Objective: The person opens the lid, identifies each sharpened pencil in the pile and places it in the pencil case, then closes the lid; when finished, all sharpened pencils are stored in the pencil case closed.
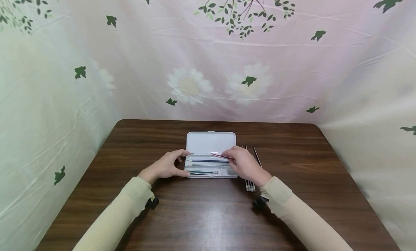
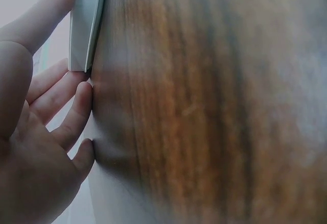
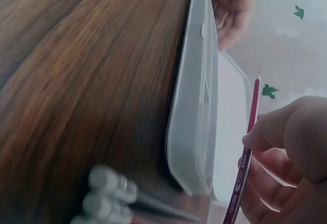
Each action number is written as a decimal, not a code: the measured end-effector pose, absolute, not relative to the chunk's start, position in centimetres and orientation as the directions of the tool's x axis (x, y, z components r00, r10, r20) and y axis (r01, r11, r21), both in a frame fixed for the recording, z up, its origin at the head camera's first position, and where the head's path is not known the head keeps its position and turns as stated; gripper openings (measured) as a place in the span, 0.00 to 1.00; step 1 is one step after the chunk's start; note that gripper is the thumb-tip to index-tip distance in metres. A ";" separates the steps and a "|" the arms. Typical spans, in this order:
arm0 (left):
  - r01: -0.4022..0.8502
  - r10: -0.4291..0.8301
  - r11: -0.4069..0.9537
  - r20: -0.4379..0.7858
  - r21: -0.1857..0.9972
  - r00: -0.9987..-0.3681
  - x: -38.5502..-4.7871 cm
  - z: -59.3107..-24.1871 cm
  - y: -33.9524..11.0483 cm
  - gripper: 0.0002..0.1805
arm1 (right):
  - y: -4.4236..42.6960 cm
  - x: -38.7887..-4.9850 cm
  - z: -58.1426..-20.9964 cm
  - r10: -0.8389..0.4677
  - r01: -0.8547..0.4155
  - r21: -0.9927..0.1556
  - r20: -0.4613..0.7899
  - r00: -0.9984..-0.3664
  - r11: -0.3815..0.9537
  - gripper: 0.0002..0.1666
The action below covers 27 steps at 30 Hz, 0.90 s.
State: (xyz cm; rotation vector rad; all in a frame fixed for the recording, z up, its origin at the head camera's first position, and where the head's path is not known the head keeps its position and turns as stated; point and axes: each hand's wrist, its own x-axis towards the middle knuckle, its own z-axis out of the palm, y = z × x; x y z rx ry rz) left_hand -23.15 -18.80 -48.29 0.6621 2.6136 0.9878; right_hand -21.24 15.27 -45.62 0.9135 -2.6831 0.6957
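Observation:
A white pencil case [image 1: 211, 143] lies open on the table, its lid laid back toward the far side. Several pencils [image 1: 208, 160] lie in its compartments. My left hand [image 1: 167, 165] spans the left end of the case, thumb at the near corner and fingers at the far one; the left wrist view shows the thumb against its side. Above the right part of the case, my right hand [image 1: 244, 163] pinches a dark red pencil [image 3: 254, 104] between thumb and fingers. Its sharpened tip points left in the head view.
More pencils with white eraser ends [image 3: 110, 203] lie on the brown wooden table [image 1: 208, 215], right of the case and partly under my right hand. A patterned cloth [image 1: 208, 56] hangs round the table's back and sides.

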 end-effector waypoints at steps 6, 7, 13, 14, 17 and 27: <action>0.313 0.499 0.662 -0.089 0.682 -0.862 -23.2 -48.4 -18.8 0.44 | 13.4 -21.7 -45.8 -0.570 -0.659 -0.342 0.332 -0.751 0.669 0.18; 0.313 0.499 0.662 -0.089 0.681 -0.862 -23.2 -48.4 -18.7 0.44 | 13.1 -21.8 -45.9 -0.576 -0.663 -0.342 0.330 -0.748 0.665 0.18; 0.305 0.493 0.664 -0.093 0.682 -0.865 -23.1 -48.3 -18.7 0.44 | 11.7 -22.4 -46.5 -0.603 -0.672 -0.321 0.296 -0.741 0.667 0.18; 0.304 0.493 0.665 -0.094 0.682 -0.865 -23.1 -48.3 -18.7 0.44 | 11.5 -22.5 -46.5 -0.606 -0.673 -0.320 0.292 -0.740 0.667 0.18; 0.311 0.498 0.660 -0.089 0.684 -0.863 -23.1 -48.3 -18.7 0.44 | 10.9 -22.7 -46.6 -0.616 -0.677 -0.330 0.282 -0.735 0.657 0.20; 0.313 0.498 0.658 -0.084 0.685 -0.863 -23.2 -48.5 -18.9 0.43 | 9.7 -22.4 -46.3 -0.656 -0.718 -0.373 0.300 -0.693 0.588 0.20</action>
